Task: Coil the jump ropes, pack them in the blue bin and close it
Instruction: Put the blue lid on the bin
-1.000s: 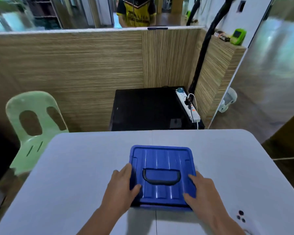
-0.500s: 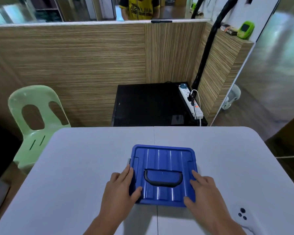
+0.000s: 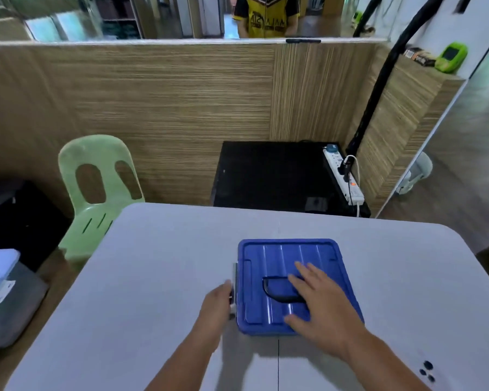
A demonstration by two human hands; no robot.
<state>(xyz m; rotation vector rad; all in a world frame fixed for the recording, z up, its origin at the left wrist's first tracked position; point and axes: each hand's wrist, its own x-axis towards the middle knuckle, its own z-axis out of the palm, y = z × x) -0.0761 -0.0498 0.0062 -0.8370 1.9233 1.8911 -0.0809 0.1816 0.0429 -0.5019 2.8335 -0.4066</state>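
Note:
The blue bin (image 3: 277, 255) stands on the white table (image 3: 153, 277) with its ribbed lid on. No jump ropes are visible. My right hand (image 3: 319, 303) lies flat on the lid with straight fingers, covering part of the black handle (image 3: 274, 292). My left hand (image 3: 216, 306) is at the bin's left side, fingers curled on the grey side latch (image 3: 234, 270). The latch is blurred, so I cannot tell whether it is clipped down.
A green plastic chair (image 3: 96, 187) stands at the table's far left corner. A black cabinet (image 3: 266, 176) with a power strip (image 3: 343, 176) is behind the table. A grey bin with a white lid (image 3: 3, 292) sits at the left. A person (image 3: 266, 15) stands beyond the partition.
My right hand slid from the lid's right edge to its middle, over the handle. My left hand came off the lid and took hold of the latch on the left side.

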